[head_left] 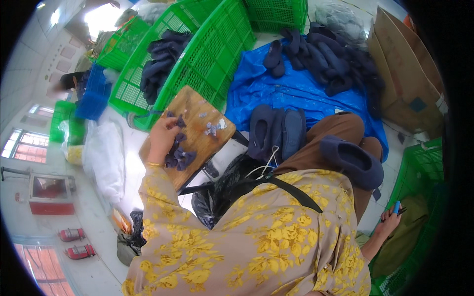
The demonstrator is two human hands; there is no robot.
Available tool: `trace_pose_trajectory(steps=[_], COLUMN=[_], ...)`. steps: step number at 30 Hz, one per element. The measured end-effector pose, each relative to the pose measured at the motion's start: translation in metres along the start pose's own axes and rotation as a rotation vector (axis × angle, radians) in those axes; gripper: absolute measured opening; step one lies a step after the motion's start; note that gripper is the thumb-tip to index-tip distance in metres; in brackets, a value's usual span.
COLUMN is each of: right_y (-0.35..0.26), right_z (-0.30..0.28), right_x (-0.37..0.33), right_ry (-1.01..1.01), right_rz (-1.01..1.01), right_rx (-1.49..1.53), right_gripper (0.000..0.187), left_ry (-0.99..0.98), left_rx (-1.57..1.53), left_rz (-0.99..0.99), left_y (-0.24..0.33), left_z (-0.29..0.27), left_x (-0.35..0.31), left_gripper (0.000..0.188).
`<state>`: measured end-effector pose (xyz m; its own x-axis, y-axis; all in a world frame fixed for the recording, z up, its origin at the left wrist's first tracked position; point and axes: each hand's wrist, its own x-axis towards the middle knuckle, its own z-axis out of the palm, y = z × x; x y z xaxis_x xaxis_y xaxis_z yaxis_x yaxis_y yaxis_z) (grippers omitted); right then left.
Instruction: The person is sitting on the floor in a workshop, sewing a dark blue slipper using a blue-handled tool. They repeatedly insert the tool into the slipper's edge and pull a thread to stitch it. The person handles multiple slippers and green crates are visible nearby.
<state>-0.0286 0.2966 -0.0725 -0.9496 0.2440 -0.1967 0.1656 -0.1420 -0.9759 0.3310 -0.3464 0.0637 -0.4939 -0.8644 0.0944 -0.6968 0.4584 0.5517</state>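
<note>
My left hand (164,137) is over a wooden stool top (210,106), fingers closed on a small dark purple bow-like piece (179,121). Several similar dark pieces (181,157) lie below it on the wood, beside a scatter of small pale bits (213,128). Out to the right, my right hand (387,226) grips a slim tool with a blue part and dark tips (397,208); its exact kind is unclear. Across my brown-trousered knee rests a navy slip-on shoe (351,160), opening upward. More navy shoes (276,129) stand together just left of that knee.
A pile of dark shoes (326,56) covers part of a blue sheet (301,93). Green crates (212,54) stand ahead, one holding shoes. A cardboard box (402,74) is at far right, above another green crate (419,163). A black plastic bag (202,204) sits beside the stool.
</note>
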Motion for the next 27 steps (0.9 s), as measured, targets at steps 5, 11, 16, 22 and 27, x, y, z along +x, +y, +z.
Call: trace_pose_trajectory(steps=[5,11,16,22,27], right_y=[-0.001,-0.054,-0.116,-0.09,-0.083], right_z=[0.003,0.077,0.143,0.137,0.145], right_x=[-0.016,-0.084,-0.138,-0.137,-0.141], right_ry=[0.018,-0.319,-0.737,-0.608,-0.555], right_rz=[-0.007,-0.081,-0.193,-0.071,-0.072], right_rx=[0.011,-0.12,-0.311,-0.233,-0.104], right_gripper=[0.022,0.024,0.025,0.01,0.009], left_ry=[-0.249,-1.167,-1.751,-1.649,-1.615], left_rx=[-0.751,-1.046,-0.808,-0.857,-0.928], left_rz=[0.015,-0.062,0.23,-0.019,-0.152], left_y=[0.092,0.25,0.315,0.324,0.303], left_z=[0.034,0.126,0.182,0.187,0.196], left_x=[0.01,-0.051,-0.092,-0.095,-0.102], left_gripper=[0.017,0.024,0.025,0.047,0.04])
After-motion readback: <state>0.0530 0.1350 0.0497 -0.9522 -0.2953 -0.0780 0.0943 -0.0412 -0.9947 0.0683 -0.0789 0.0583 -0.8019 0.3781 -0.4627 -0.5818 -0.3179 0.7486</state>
